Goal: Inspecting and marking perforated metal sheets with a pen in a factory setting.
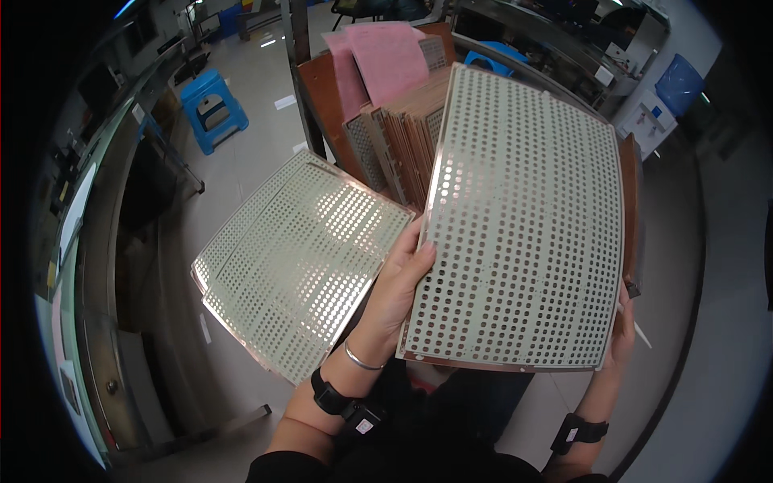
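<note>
We hold a large perforated panel (pixel 523 225) up in front of us, pale green-grey, thin and stiff, its face a regular grid of small round holes inside a narrow coppery border, with glare along its left edge. Our left hand (pixel 398 286) grips its left edge, fingers curled over the front, a thin bangle (pixel 360 359) and dark strap on the wrist. Our right hand (pixel 622 330) clasps the lower right corner, mostly hidden behind the panel. A fanned stack of similar panels (pixel 302 262) lies lower left, shiny under the lights. Behind, more panels (pixel 403 141) stand on edge in a brown rack, pink sheets (pixel 378 56) on top. A blue stool (pixel 211 109) stands on the floor.
</note>
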### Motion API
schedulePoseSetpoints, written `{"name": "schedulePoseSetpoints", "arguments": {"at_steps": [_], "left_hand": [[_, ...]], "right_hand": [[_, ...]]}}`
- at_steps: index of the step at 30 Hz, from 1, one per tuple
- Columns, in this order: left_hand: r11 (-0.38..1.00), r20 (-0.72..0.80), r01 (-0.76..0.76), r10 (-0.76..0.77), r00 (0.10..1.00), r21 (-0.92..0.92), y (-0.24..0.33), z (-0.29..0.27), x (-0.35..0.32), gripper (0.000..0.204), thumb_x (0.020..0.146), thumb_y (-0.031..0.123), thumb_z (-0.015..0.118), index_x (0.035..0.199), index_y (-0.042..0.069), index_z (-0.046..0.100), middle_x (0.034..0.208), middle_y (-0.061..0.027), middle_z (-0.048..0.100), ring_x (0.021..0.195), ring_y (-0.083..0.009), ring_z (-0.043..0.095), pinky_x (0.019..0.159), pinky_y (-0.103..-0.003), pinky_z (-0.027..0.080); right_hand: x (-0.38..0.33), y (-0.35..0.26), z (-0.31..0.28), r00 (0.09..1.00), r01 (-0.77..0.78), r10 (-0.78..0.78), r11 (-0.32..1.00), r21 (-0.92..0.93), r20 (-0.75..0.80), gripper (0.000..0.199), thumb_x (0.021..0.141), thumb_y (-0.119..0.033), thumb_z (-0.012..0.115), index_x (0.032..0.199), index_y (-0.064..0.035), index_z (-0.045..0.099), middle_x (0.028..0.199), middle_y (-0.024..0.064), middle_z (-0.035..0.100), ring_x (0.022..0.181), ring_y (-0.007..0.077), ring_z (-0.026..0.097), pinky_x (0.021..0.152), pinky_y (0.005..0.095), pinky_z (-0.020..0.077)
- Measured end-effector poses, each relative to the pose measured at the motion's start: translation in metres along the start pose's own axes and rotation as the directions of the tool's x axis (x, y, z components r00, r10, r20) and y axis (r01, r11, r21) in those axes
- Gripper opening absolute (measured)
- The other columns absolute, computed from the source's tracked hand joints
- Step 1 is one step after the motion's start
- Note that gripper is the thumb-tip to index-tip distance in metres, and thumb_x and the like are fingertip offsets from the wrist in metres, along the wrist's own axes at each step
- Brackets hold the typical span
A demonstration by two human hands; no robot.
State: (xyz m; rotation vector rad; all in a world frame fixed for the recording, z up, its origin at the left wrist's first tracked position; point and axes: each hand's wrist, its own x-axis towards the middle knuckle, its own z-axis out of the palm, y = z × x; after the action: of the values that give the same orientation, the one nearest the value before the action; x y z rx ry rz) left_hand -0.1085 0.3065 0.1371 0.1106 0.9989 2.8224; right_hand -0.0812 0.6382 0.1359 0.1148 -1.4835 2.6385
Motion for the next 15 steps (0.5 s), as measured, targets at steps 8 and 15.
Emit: {"name": "schedulePoseSetpoints", "arguments": {"at_steps": [8,15], "left_hand": [[1.000,0.057,0.002,-0.003,0.998,0.020,-0.011,0.001,0.004,0.050,0.095,0.021,0.052,0.137,0.003,0.034,0.124,-0.0104,0.053,0.112,-0.0151,0.054,0.094,-0.029,0.045],[0.991,0.057,-0.053,0.047,0.997,0.123,-0.015,-0.005,0.009,0.050,0.095,0.023,0.052,0.137,0.002,0.035,0.125,-0.0104,0.053,0.113,-0.0154,0.052,0.096,-0.029,0.043]], "right_hand": [[-0.010,-0.006,0.016,0.991,0.030,-0.052,0.984,-0.175,-0.125,0.039,0.099,-0.019,0.036,0.132,0.0016,0.037,0.120,0.0153,0.056,0.102,0.0184,0.061,0.088,0.0315,0.0520],[-0.010,-0.009,0.018,0.978,0.100,-0.128,0.981,-0.168,-0.165,0.037,0.099,-0.017,0.037,0.129,0.0046,0.040,0.117,0.0179,0.058,0.101,0.0205,0.062,0.086,0.0314,0.0531]]}}
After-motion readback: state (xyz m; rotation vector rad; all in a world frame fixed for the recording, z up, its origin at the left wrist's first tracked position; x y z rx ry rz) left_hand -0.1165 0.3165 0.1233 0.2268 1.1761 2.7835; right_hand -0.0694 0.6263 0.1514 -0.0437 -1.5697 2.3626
